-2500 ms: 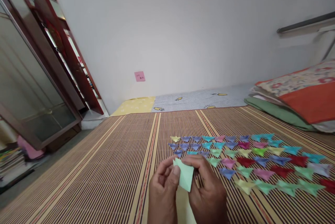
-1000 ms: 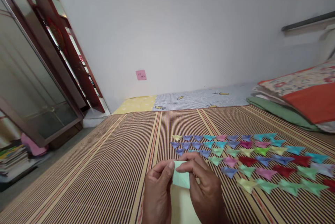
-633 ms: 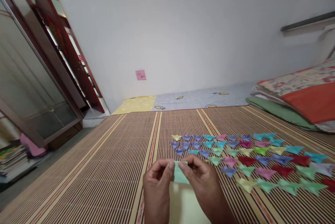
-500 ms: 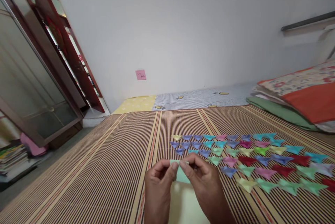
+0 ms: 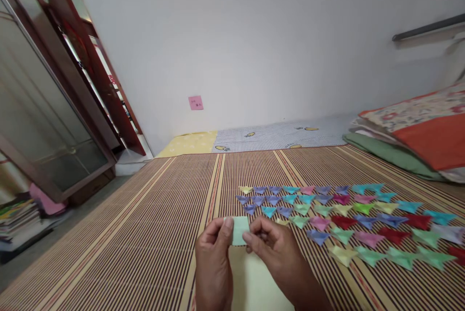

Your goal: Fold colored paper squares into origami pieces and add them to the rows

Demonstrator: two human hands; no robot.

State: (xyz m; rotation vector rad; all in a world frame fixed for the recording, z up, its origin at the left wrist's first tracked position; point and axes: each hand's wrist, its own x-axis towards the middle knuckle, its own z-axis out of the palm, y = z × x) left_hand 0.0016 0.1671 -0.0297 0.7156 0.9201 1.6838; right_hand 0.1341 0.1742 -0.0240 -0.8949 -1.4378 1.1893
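A small light green paper (image 5: 240, 231), flat-faced and roughly square, is held up between my two hands. My left hand (image 5: 215, 257) pinches its left edge, with the thumb lying over the front. At the lower right corner, my right hand (image 5: 278, 255) has its thumb and forefinger closed on the paper, and the other fingers curl behind. Below my hands lies a pale yellow sheet (image 5: 259, 282), partly covered by them. To the right, several rows of small folded paper shapes (image 5: 368, 239) in many colours rest on the striped mat (image 5: 145, 233).
Folded bedding (image 5: 428, 136) is piled at the right, by the white wall (image 5: 254, 49). A pink note (image 5: 195, 102) is stuck to that wall. Patterned cloth (image 5: 265, 139) runs along the mat's far edge. Books (image 5: 20, 219) and a glass-panelled door (image 5: 54, 98) are at the left.
The green paper has shifted left and now shows a flat, squarish face. My left hand has moved slightly left, and my right thumb has gone from its top edge to its lower right corner.
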